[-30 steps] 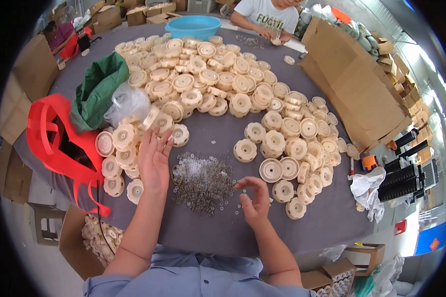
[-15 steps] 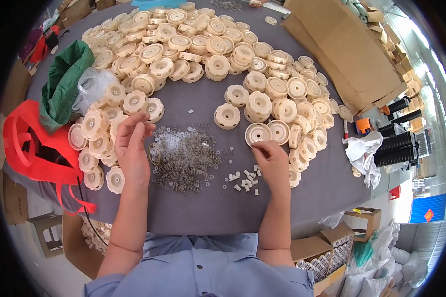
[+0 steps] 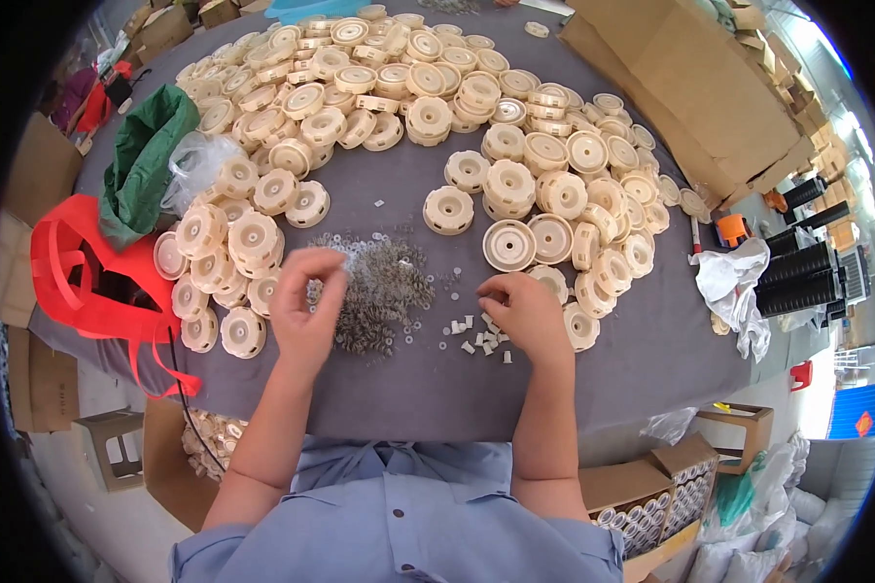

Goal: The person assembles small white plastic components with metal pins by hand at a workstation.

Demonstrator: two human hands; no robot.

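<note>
My left hand (image 3: pixel 306 306) hangs over the left edge of a pile of small metal springs (image 3: pixel 384 296), its fingers curled in and the thumb close to them. Whatever it may hold does not show. Beyond the fingers, tiny translucent washers (image 3: pixel 352 241) lie mixed in with the springs. My right hand (image 3: pixel 530 316) is closed in a pinch just above several small white plastic plugs (image 3: pixel 486 337), and its fingertips hide anything between them. Past that hand a round cream plastic disc (image 3: pixel 508 246) lies flat, with a second disc (image 3: pixel 551 239) beside it.
Heaps of cream plastic discs (image 3: pixel 360 78) curve around the back and both sides of the grey-covered table (image 3: pixel 379 398). At left lie a red bag (image 3: pixel 92 248) and a green cloth bag (image 3: pixel 146 160). A large cardboard box (image 3: pixel 685 92) stands at back right, near white rags (image 3: pixel 734 291).
My left hand has come right and its fingers have curled in. My right hand has drawn back from the flat disc toward the white plugs. The view has shifted slightly.
</note>
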